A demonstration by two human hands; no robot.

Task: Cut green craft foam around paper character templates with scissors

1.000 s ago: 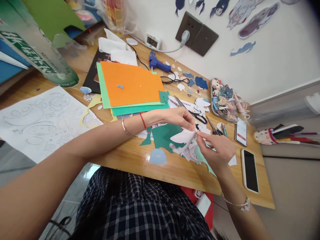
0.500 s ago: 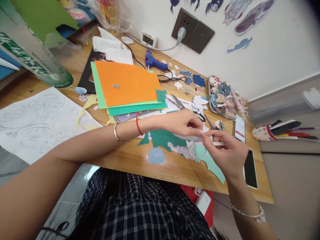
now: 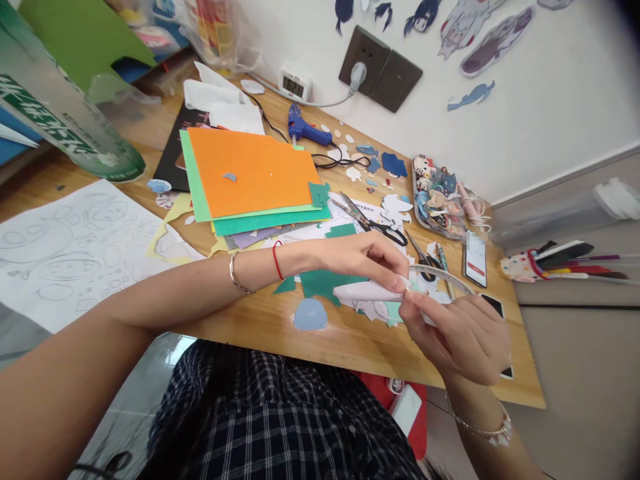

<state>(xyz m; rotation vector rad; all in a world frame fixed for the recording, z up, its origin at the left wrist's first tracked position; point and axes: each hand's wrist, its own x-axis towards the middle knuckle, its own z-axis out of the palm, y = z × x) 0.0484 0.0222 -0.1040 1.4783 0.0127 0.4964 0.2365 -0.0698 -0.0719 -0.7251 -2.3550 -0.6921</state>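
Note:
My left hand [image 3: 367, 260] is closed, thumb and fingers pinching a white paper piece [image 3: 367, 291] above the table's front part. Against its fingertips, my right hand [image 3: 457, 333] is closed in a pinch at the paper's right end. A thin pale strip [image 3: 445, 273] with small marks arcs from the fingertips to behind my right hand; its far end is hidden. Below them lie dark green paper [image 3: 320, 279] and pale cut-out scraps [image 3: 374, 310]. A light-blue rounded cut-out [image 3: 310, 315] rests near the table edge.
Scissors [image 3: 373, 220] and a second pair [image 3: 425, 260] lie behind my hands. Orange paper [image 3: 255, 170] tops a coloured stack. A blue glue gun [image 3: 307, 130], a box of cut-out figures [image 3: 440, 197] and a phone [image 3: 475, 257] sit farther back. A bottle [image 3: 75, 127] stands left.
Both hands have lowered slightly. My right hand has turned and shifted right, and the strip now bows upward in an arc. More of the white paper piece shows.

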